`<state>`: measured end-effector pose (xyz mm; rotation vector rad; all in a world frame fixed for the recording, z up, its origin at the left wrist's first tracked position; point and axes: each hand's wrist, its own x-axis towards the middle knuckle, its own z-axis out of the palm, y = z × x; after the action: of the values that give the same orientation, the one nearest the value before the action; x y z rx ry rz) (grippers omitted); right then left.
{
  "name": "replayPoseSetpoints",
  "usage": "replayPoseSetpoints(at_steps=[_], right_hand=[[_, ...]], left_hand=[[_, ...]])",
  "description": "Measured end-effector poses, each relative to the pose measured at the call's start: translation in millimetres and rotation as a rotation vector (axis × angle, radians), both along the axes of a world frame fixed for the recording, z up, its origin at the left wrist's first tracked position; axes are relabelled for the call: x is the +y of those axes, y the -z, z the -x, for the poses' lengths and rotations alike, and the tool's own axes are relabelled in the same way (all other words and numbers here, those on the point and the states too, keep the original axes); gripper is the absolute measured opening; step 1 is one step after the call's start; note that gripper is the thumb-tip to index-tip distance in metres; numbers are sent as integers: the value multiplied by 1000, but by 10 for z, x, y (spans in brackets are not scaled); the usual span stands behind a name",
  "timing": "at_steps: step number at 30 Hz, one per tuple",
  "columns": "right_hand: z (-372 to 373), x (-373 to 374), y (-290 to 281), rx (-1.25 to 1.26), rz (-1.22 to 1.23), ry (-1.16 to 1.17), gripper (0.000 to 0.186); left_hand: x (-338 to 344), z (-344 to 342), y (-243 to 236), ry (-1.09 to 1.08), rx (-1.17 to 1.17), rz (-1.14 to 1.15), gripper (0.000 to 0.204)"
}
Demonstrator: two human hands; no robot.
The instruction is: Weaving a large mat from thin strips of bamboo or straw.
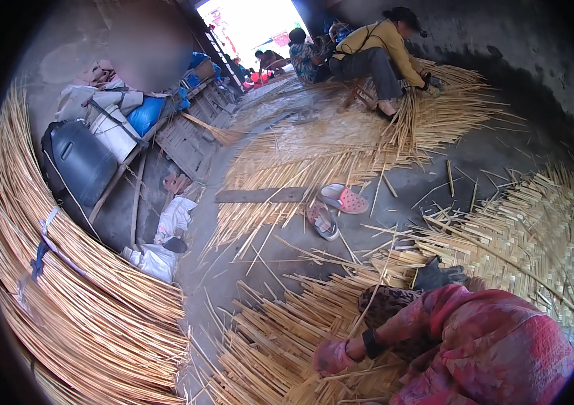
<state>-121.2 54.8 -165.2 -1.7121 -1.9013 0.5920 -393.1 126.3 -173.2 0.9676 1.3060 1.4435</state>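
- Woven mat [327,304] of pale strips spreads from six o'clock round to three, its ends loose toward the centre.
- Right hand [332,356], pink-gloved, lies on it near six; whether its grip is clenched or released I cannot tell. Left hand: grip out of frame.
- Tied bundle [98,304] at eight.
- Shoes [345,200] just off centre, toward three.
- Yellow-topped co-worker [371,47], one o'clock, bent over a second mat [300,162].
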Motion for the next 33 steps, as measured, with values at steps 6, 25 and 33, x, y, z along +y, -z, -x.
replayPoseSetpoints(at_steps=[6, 25, 33], right_hand=[[179, 94, 137, -14, 201, -17, 20], [4, 627, -247, -284, 148, -108, 23], [-343, 1285, -213, 312, -162, 546, 15]], left_hand=[[2, 110, -54, 24, -24, 18, 41], [414, 1050, 83, -243, -343, -32, 22], [979, 1654, 83, -24, 64, 191, 28]])
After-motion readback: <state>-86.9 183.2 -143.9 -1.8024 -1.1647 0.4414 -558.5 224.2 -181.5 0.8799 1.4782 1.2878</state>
